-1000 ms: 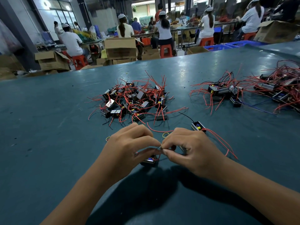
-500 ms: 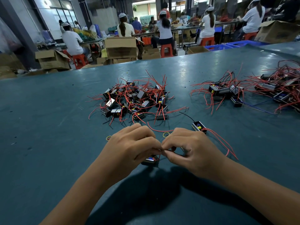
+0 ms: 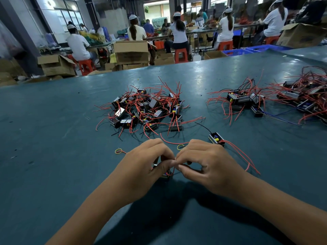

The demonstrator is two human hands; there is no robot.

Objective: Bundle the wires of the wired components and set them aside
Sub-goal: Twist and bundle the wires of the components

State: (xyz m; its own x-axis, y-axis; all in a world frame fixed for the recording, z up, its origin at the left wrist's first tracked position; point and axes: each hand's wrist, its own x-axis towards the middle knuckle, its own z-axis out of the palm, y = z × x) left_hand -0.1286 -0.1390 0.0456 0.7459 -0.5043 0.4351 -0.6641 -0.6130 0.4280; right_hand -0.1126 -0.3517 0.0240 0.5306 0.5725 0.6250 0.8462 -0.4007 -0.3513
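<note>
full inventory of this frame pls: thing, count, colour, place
held component: one, dark with red wires, under the fingertips of both hands
single component: one, black with yellow parts and red wires, just beyond the right hand
centre pile: too many to count, dark boxes with red wires, mid table
right piles: two tangles, red wires, some black and one blue, far right
rubber bands: two seen, yellow, by the left hand and between the hands
table: one, teal
cardboard boxes: several, brown, behind the table
workers: several, white tops, background benches
left hand: grip on wires
right hand: grip on wires
</note>
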